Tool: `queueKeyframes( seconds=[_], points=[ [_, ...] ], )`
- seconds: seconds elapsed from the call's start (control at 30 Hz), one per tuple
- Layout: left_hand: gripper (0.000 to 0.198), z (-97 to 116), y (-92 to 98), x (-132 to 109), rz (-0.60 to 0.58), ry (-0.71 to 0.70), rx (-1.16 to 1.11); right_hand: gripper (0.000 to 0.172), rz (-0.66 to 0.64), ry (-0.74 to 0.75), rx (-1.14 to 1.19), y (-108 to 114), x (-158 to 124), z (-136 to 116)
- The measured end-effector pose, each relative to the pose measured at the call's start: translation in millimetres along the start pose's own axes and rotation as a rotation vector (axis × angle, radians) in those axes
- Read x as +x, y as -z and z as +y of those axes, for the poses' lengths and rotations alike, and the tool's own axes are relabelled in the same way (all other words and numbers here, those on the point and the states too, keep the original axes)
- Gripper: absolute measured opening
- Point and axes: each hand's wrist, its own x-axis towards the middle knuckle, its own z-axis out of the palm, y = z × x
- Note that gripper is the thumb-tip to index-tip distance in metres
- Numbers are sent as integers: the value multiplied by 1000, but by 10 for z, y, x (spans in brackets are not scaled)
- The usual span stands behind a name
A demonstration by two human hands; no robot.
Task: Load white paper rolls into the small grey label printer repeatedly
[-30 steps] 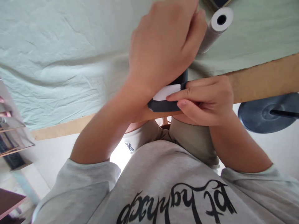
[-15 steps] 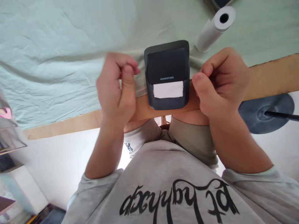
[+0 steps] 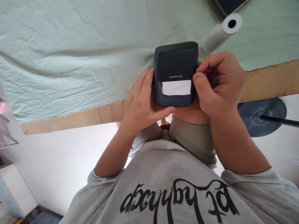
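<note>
A small dark grey label printer (image 3: 175, 63) stands at the table's near edge, with a white strip of label paper (image 3: 176, 87) sticking out of its slot. My left hand (image 3: 141, 102) cups the printer's left side and lower corner, its fingers wrapped round it. My right hand (image 3: 216, 84) is curled against the printer's right side, thumb tip at the right end of the paper strip.
A pale green cloth (image 3: 70, 56) covers the wooden table (image 3: 268, 82). A white paper roll (image 3: 220, 34) lies behind the printer to the right. A dark object (image 3: 230, 4) sits at the far edge. A round dark stand base (image 3: 261, 116) rests on the floor to the right.
My left hand, loosely closed in the air beside the printer half a second ago, has come in and gripped its left side. My right hand has closed in against its right side.
</note>
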Motion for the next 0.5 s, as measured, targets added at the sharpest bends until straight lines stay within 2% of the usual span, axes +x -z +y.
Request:
queueKeyframes(
  seconds=[0.1,0.2,0.3,0.5],
  points=[
    [107,22,-4,8,-7,3,52,39,-20,1,45,-4,-1,46],
    [110,66,-17,12,-12,22,148,38,36,21,31,-13,6,84],
    [110,99,-36,7,4,30,201,32,64,6,-41,-17,21,78],
    [112,82,-69,-18,17,45,226,25,17,-23,-198,-7,39,-30]
  ],
)
